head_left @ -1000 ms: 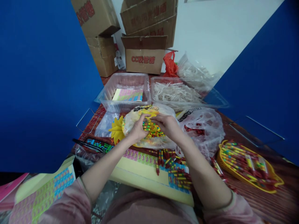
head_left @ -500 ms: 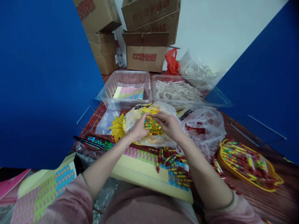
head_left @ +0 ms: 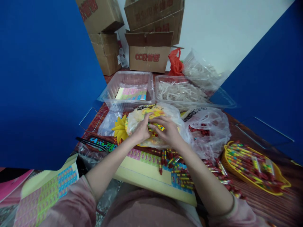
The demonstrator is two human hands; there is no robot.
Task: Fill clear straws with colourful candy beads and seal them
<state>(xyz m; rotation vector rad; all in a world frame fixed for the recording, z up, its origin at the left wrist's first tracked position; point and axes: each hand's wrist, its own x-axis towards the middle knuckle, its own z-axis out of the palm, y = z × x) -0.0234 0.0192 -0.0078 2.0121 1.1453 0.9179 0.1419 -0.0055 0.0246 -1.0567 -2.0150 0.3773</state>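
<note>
Beads (head_left: 160, 127) lie bagged beneath left hand (head_left: 142, 130) and right hand (head_left: 168, 130), likely for quick reach!
Both curl inward, any grip I can't tell; yellow basket (head_left: 232, 170) to their right.

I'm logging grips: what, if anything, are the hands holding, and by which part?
Cannot be told: left hand and right hand are close together over the bag of colourful pieces, hiding any hold.

Right hand (head_left: 168, 131) shifted left, covering more of colourful beads (head_left: 160, 127), thumb now showing
</note>
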